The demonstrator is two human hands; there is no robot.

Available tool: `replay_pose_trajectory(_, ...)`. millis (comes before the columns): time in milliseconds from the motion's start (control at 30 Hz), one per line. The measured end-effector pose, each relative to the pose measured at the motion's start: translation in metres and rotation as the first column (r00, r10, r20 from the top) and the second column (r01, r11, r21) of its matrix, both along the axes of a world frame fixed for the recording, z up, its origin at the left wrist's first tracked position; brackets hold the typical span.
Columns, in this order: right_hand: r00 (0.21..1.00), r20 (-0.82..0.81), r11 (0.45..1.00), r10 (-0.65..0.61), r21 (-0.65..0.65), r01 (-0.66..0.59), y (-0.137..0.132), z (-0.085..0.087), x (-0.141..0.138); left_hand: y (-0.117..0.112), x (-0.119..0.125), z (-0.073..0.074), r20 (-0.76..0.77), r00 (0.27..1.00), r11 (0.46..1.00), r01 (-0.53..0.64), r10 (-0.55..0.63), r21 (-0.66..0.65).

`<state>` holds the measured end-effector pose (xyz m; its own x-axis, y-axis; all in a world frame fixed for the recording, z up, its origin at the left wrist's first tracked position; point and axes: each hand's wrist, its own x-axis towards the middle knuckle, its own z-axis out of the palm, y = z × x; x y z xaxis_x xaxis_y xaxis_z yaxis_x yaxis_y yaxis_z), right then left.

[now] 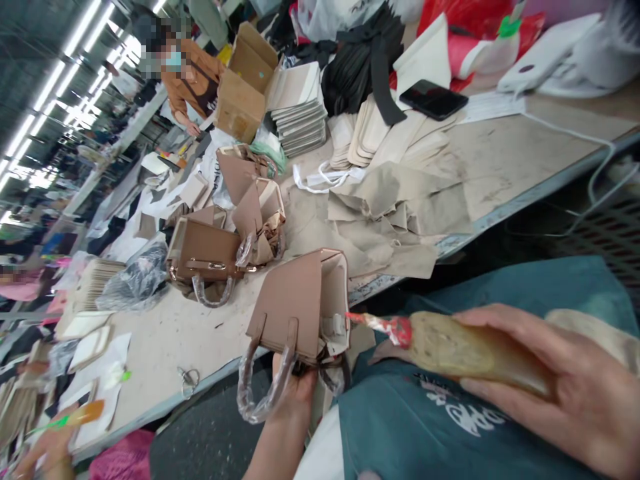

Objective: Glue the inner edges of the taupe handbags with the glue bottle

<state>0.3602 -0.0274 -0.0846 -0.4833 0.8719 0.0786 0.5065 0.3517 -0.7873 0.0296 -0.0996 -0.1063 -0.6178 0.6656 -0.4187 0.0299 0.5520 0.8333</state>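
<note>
My left hand (295, 390) grips the underside of a small tan handbag (300, 303), held at the table's near edge; its handle (260, 393) is wrapped in clear plastic and hangs down. My right hand (565, 387) is closed round a yellowish squeeze bottle (460, 350) whose red-stained nozzle (380, 325) points left at the bag's open side, nearly touching it. A teal apron (400, 427) covers my lap below both hands.
More tan handbags (210, 257) and folded pieces stand in the middle of the worktable (165, 340). Beige fabric pieces (390, 213), stacked panels (300, 110), a cardboard box (245, 83) and a black phone (433, 99) lie farther back. A person in orange (193, 83) works at the far end.
</note>
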Motion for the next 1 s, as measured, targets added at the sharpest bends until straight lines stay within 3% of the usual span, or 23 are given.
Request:
replay_pose_trajectory(100,0.995,0.075,0.997,0.073,0.02,-0.075,-0.011,0.012,-0.011,-0.018,-0.001,-0.005,-0.086,0.996,1.0,0.028,-0.028,-0.002)
replay_pose_trajectory(200,0.991,0.086,0.995,0.099,0.024,-0.101,-0.012,0.026,-0.024,-0.038,-0.001,0.0,-0.164,0.985,0.998,0.059,-0.055,0.022)
replay_pose_trajectory(367,0.983,0.11,0.989,0.146,0.012,-0.148,-0.016,0.039,-0.039,-0.057,-0.002,0.002,-0.379,0.91,0.981,0.193,-0.167,0.033)
replay_pose_trajectory(500,0.986,0.086,0.989,0.144,0.016,-0.146,-0.018,0.039,-0.043,-0.058,-0.006,-0.004,-0.407,0.891,0.972,0.234,-0.199,0.036)
replay_pose_trajectory(633,0.987,0.064,0.987,0.147,0.05,-0.15,-0.017,0.038,-0.045,-0.052,-0.004,0.003,-0.438,0.868,0.963,0.268,-0.233,0.018)
replay_pose_trajectory(833,0.985,0.052,0.984,0.168,0.044,-0.17,-0.02,0.04,-0.047,-0.047,0.003,0.009,-0.343,0.927,0.982,0.18,-0.152,0.05)
replay_pose_trajectory(1000,0.985,-0.022,0.985,0.173,0.02,-0.173,-0.022,0.044,-0.049,-0.052,-0.005,0.001,-0.363,0.908,0.978,0.205,-0.207,-0.047)
